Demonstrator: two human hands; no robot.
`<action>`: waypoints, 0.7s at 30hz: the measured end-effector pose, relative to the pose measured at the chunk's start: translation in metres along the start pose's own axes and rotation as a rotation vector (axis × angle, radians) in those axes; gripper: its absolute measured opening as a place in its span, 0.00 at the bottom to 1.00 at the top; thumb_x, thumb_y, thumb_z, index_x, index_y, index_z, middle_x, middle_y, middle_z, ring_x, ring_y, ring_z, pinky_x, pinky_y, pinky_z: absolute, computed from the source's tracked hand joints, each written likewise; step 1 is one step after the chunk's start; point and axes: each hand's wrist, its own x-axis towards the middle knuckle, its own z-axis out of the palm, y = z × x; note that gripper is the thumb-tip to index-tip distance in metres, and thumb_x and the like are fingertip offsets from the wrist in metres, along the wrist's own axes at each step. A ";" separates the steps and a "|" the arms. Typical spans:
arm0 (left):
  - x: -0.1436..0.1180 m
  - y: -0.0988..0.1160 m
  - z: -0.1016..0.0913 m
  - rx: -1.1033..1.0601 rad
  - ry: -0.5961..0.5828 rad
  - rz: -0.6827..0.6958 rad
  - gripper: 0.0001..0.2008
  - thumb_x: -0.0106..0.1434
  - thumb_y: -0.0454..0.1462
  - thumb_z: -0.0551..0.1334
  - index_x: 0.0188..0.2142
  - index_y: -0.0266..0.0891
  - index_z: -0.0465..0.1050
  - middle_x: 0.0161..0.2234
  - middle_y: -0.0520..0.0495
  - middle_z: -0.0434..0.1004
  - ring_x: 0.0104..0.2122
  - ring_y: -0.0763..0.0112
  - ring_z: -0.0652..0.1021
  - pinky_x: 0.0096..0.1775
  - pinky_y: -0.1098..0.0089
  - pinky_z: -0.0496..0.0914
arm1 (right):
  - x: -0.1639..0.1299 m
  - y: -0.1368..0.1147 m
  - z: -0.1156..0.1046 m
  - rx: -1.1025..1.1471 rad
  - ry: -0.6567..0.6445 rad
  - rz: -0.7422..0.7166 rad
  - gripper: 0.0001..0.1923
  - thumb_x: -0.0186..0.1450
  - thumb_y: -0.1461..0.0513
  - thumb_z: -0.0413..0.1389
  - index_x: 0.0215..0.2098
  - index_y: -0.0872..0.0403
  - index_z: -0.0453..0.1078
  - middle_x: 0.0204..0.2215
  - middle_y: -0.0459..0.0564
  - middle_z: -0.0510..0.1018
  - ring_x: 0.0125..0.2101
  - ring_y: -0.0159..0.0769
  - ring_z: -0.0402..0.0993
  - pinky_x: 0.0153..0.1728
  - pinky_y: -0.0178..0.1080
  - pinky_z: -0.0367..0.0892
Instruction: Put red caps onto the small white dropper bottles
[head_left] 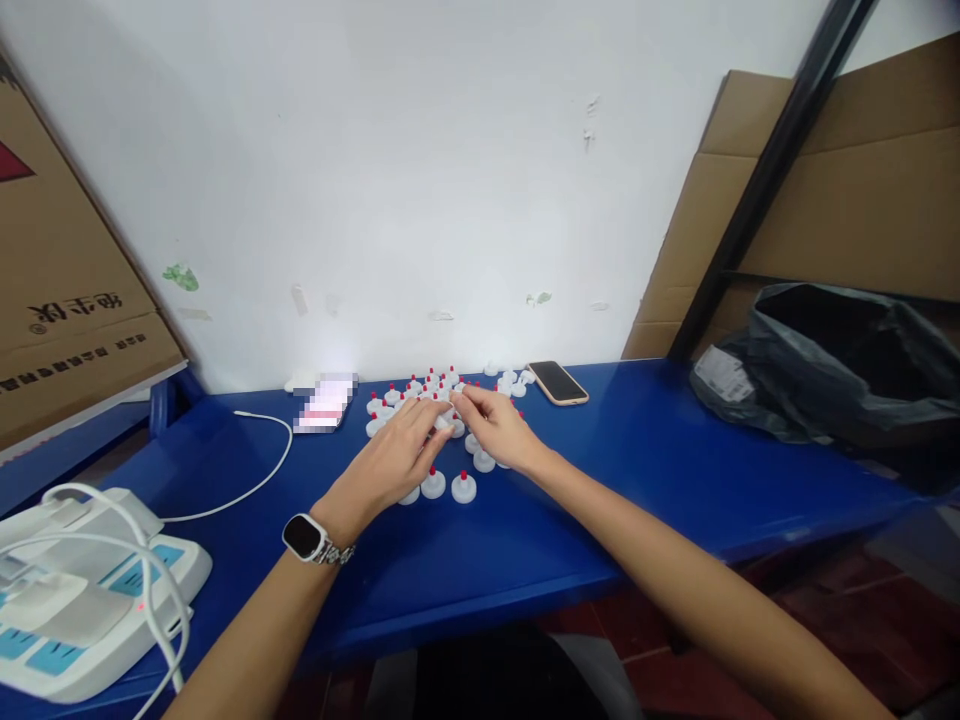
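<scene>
The hands meet over a cluster of small white caps (439, 420) with red tips on the blue tabletop (637, 470). The left hand (397, 460), with a watch (304, 537) on its wrist, lies palm down among them, its fingertips closing on 1 cap; the right hand (495, 425) pinches at the same spot from the other side, though the exact grip is too small to tell. The work seems to be sorting or assembling caps; any next pick calls for a fine pinch without knocking over upright neighbours. A phone (557, 382) lies just beyond the cluster, a white cable (255, 470) to the left, a black bag (832, 360) well to the right. Nothing blocks the hands but the crowded caps themselves.
</scene>
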 end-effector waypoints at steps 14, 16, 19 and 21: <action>-0.002 -0.006 0.005 -0.074 -0.084 -0.035 0.17 0.72 0.46 0.50 0.54 0.42 0.67 0.48 0.43 0.74 0.48 0.60 0.73 0.51 0.59 0.68 | -0.006 -0.003 -0.006 -0.415 -0.158 -0.092 0.17 0.74 0.57 0.41 0.29 0.53 0.60 0.23 0.43 0.68 0.26 0.31 0.64 0.33 0.35 0.55; -0.002 -0.010 0.004 -0.102 -0.098 -0.068 0.18 0.70 0.48 0.53 0.51 0.43 0.71 0.45 0.44 0.76 0.45 0.60 0.74 0.49 0.60 0.69 | -0.006 -0.005 -0.010 -0.510 -0.159 -0.132 0.14 0.72 0.59 0.46 0.29 0.54 0.64 0.27 0.45 0.72 0.31 0.32 0.67 0.38 0.37 0.55; -0.004 -0.017 0.003 -0.075 -0.113 -0.067 0.17 0.69 0.49 0.55 0.44 0.45 0.78 0.42 0.45 0.76 0.44 0.61 0.74 0.50 0.59 0.68 | -0.006 -0.005 -0.013 -0.592 -0.216 -0.183 0.10 0.70 0.59 0.52 0.32 0.54 0.69 0.31 0.47 0.75 0.37 0.35 0.69 0.43 0.39 0.53; -0.005 -0.022 0.004 -0.052 -0.118 -0.063 0.17 0.68 0.50 0.55 0.39 0.46 0.80 0.42 0.45 0.76 0.44 0.61 0.74 0.50 0.59 0.67 | -0.006 -0.004 -0.014 -0.617 -0.286 -0.199 0.11 0.70 0.59 0.53 0.32 0.55 0.71 0.31 0.48 0.76 0.37 0.36 0.69 0.44 0.40 0.52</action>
